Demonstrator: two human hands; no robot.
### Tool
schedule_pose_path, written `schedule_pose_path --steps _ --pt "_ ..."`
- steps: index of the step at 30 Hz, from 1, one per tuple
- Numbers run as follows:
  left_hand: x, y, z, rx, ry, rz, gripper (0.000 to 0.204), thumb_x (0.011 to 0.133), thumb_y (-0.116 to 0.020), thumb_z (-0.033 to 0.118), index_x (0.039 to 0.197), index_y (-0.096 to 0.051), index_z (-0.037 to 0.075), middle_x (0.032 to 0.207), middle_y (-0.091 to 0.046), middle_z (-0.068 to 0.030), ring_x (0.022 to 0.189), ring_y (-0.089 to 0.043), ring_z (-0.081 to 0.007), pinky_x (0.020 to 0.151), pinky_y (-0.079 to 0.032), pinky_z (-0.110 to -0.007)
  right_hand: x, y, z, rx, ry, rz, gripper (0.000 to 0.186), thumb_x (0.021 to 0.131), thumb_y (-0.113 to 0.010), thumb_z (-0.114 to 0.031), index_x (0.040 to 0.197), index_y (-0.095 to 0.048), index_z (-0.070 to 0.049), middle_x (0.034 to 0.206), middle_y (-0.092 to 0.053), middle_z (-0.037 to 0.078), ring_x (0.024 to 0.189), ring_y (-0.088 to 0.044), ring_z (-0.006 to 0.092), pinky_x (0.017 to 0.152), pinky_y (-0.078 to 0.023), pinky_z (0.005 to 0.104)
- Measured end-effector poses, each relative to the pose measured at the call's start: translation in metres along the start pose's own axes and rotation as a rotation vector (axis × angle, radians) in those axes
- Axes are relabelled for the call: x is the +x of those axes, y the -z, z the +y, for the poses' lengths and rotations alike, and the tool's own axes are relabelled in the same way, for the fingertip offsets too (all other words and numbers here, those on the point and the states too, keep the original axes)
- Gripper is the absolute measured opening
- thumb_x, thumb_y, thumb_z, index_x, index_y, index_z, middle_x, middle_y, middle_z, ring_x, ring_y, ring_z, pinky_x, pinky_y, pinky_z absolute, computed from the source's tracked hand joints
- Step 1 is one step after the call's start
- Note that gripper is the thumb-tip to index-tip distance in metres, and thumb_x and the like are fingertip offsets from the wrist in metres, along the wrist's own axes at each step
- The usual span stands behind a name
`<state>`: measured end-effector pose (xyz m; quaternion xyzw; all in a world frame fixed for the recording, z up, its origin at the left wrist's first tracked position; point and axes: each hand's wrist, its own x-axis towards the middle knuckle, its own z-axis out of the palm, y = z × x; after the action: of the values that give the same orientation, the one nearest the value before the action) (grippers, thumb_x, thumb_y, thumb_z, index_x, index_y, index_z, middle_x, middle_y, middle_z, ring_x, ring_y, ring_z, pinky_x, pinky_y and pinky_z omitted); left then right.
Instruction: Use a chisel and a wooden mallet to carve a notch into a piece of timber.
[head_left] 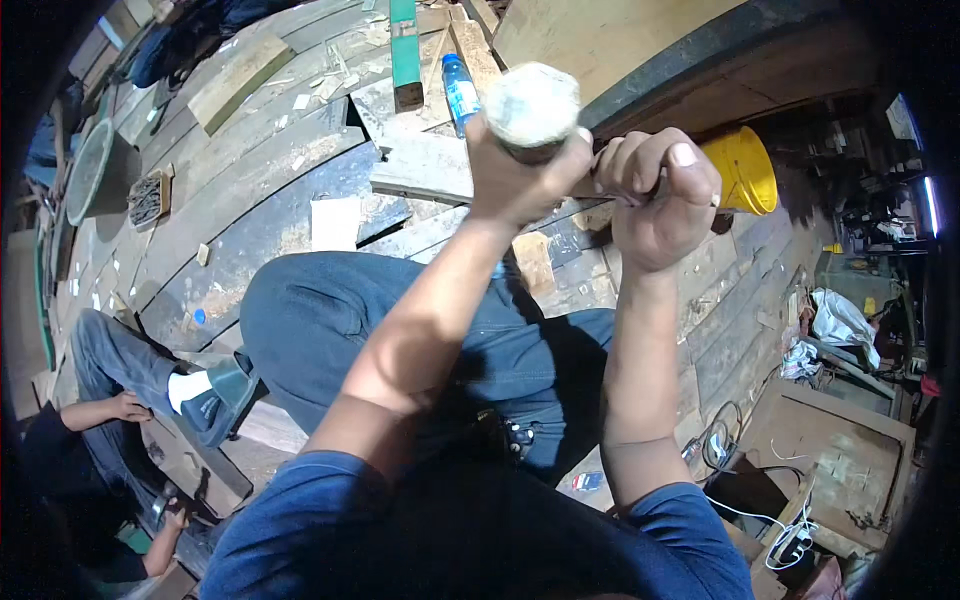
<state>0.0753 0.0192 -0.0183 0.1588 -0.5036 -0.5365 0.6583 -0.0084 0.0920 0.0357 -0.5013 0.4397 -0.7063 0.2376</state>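
Observation:
Raised in front of me, my left hand point(520, 175) is closed around a thick piece with a whitish, faceted round end point(533, 103). That end points up at me, and a darker brown part shows just below it; the rest is hidden by my fingers. Close beside it on the right, my right hand point(660, 195) is curled, thumb bent over the fingers. What lies inside the right fist, if anything, is hidden. Just beyond both hands is a large curved wooden piece point(690, 75), and behind the right hand stands a yellow bucket point(750, 170).
A blue-capped bottle point(460, 95), a green bar point(405, 50) and a wooden block point(238, 82) lie on the plank floor. Leftward are a grey bucket point(97, 175) and a nail box point(150, 198). A co-worker's hand point(130, 405) is lower left; white cable point(795, 540) lies lower right.

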Motion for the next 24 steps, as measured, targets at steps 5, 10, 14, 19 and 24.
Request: schedule_pose_path --steps 5,10,14,19,24 --pt "0.027 0.021 0.033 -0.367 -0.024 0.031 0.012 0.078 -0.063 -0.001 0.088 -0.057 0.002 0.071 -0.054 0.0011 0.058 -0.050 -0.0086 0.055 -0.044 -0.025 -0.005 0.015 0.000 0.153 0.016 -0.074 0.036 0.088 -0.040 -0.027 0.060 -0.043 -0.004 0.053 -0.043 0.008 0.048 -0.038 0.0171 0.051 -0.034 0.0304" --pt "0.002 -0.003 -0.006 0.048 -0.108 -0.039 0.021 0.067 -0.074 0.009 0.081 -0.062 0.001 0.076 -0.065 -0.0030 0.067 -0.061 -0.0104 0.063 -0.049 -0.026 -0.004 0.002 -0.002 -0.014 0.032 -0.053 0.035 0.089 -0.040 -0.025 0.060 -0.041 -0.005 0.050 -0.037 0.008 0.048 -0.034 0.0175 0.050 -0.034 0.0331" --pt "0.009 0.012 0.010 -0.208 0.153 0.051 0.016 0.075 -0.069 0.004 0.087 -0.059 0.002 0.072 -0.058 0.0003 0.066 -0.056 -0.0092 0.061 -0.046 -0.023 -0.005 0.009 0.000 0.123 0.001 -0.055 0.039 0.086 -0.044 -0.026 0.058 -0.046 0.001 0.053 -0.048 0.011 0.048 -0.041 0.0151 0.047 -0.031 0.0269" --pt "0.005 0.010 0.002 0.001 -0.014 -0.088 0.014 0.074 -0.070 0.007 0.085 -0.062 0.002 0.076 -0.061 -0.0021 0.067 -0.058 -0.0101 0.062 -0.048 -0.026 -0.004 -0.004 0.000 0.099 0.041 -0.032 0.039 0.087 -0.044 -0.026 0.058 -0.045 0.000 0.053 -0.048 0.010 0.048 -0.041 0.0139 0.047 -0.030 0.0265" --pt "0.005 0.008 -0.007 -0.245 0.219 0.051 0.018 0.072 -0.072 0.006 0.084 -0.060 0.002 0.074 -0.061 -0.0003 0.065 -0.058 -0.0088 0.060 -0.047 -0.025 -0.005 0.007 0.000 0.147 -0.016 -0.058 0.039 0.086 -0.043 -0.026 0.058 -0.047 0.001 0.055 -0.049 0.010 0.049 -0.042 0.0128 0.048 -0.032 0.0273"
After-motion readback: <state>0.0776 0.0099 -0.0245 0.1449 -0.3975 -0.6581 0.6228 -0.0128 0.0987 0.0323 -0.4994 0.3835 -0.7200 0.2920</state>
